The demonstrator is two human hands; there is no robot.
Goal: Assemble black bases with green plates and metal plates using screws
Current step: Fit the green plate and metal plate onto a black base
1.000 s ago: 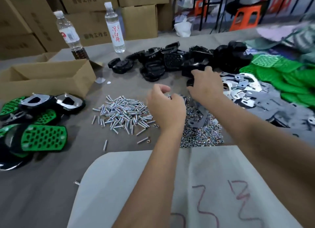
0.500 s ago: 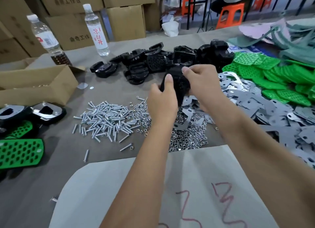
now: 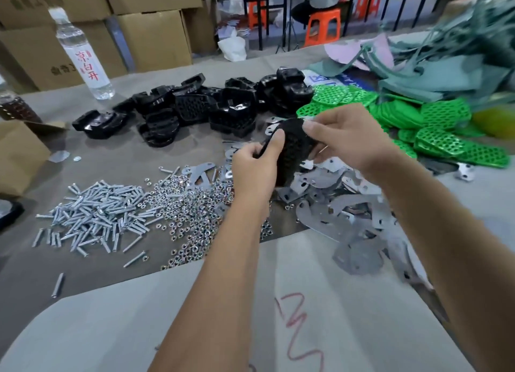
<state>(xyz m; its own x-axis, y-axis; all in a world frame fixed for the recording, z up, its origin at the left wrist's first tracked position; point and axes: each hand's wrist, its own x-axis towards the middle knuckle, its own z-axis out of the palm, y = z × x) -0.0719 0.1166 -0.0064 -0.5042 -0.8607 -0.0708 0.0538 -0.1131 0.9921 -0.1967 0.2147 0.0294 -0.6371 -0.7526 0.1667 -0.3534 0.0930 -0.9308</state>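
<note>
A black perforated base (image 3: 292, 151) is held up over the table between both hands. My left hand (image 3: 257, 171) grips its near left edge, thumb on top. My right hand (image 3: 345, 140) holds its far right side with curled fingers. Behind it lies a heap of black bases (image 3: 195, 110). Green perforated plates (image 3: 434, 126) are piled at the right. Flat metal plates (image 3: 342, 204) are spread under and right of my hands. Screws (image 3: 94, 215) lie in a pile at the left, with small nuts (image 3: 192, 204) beside them.
A water bottle (image 3: 83, 57) stands at the back left, with cardboard boxes (image 3: 150, 34) behind it. Another open box (image 3: 19, 154) sits at the left edge. A grey sheet with red marks (image 3: 278, 316) covers the near table. Grey-green cut sheets (image 3: 446, 62) are heaped at the far right.
My right hand picked a black base from the heap and brought it toward me. My left hand rose from the nuts and took hold of it too. The view shifted right.
</note>
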